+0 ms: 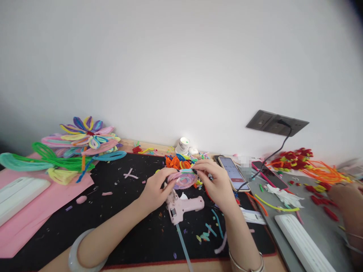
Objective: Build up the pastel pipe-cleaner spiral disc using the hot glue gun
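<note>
Between both hands is a flat spiral disc of pastel pipe cleaners (pixel 183 183), pink, lilac and pale blue. My left hand (pixel 156 189) pinches its left edge between thumb and fingers. At the upper right edge, my right hand (pixel 213 180) grips the rim with thumb and fingertips closed. Just below the disc, a pale pink hot glue gun (pixel 184 207) lies on the black mat (pixel 121 223), a clear bluish glue stick (pixel 183 245) sticking out of it toward me. Orange and blue pipe-cleaner loops (pixel 176 162) sit behind the disc.
Fuzzy flowers (pixel 85 136) and green loops (pixel 53 158) lie at left by a white case (pixel 19 198) on pink paper. A phone (pixel 234 173), black cord (pixel 276 151) and paper cup (pixel 183 145) stand behind. Another person's hand (pixel 344 198) is at far right.
</note>
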Demonstrator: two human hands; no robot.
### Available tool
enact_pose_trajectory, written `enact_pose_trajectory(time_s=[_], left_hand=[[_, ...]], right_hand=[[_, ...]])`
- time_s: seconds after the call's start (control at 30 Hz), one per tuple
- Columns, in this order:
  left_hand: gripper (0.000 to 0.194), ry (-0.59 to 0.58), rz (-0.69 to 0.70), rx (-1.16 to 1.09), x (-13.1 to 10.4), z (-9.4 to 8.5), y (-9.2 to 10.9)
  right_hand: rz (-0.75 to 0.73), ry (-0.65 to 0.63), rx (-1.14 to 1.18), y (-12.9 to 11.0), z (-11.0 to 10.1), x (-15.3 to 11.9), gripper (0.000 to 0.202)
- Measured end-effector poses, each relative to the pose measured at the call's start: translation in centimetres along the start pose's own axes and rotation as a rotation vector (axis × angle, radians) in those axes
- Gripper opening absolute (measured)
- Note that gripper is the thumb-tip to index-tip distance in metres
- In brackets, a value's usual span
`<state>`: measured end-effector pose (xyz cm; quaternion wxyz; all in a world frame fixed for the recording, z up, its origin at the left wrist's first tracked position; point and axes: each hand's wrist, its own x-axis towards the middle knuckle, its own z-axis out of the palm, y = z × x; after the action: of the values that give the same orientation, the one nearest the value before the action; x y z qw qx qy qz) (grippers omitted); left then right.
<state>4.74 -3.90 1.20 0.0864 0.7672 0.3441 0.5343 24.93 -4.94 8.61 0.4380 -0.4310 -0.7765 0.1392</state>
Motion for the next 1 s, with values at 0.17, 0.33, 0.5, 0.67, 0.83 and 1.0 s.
enact_pose_trajectory(time_s=[0.17, 0.33, 0.5, 0.67, 0.83, 1.0], left_hand=[[0.019, -0.006, -0.001, 0.0, 0.2, 0.0, 0.0], [0.018, -0.005, -0.001, -0.008, 0.2, 0.0, 0.0], [0.019, -0.015, -0.007, -0.007, 0.1, 0.0, 0.0], [0.019, -0.021, -0.007, -0.011, 0.2, 0.1, 0.0], [0.018, -0.026, -0.009, -0.011, 0.1, 0.0, 0.1], [0.017, -0.042, -0.019, -0.021, 0.2, 0.0, 0.2]], right_hand=[[-0.003, -0.005, -0.01, -0.1, 0.1, 0.0, 0.019], [-0.021, -0.026, -0.043, -0.4, -0.3, 0.0, 0.021], [-0.089, -0.037, -0.097, -0.6, -0.3, -0.2, 0.026], [-0.155, -0.066, -0.107, -0.4, 0.6, -0.4, 0.025], [-0.179, -0.059, -0.145, -0.3, 1.1, -0.5, 0.023], [-0.196, -0.014, -0.166, -0.5, 1.4, -0.6, 0.022]])
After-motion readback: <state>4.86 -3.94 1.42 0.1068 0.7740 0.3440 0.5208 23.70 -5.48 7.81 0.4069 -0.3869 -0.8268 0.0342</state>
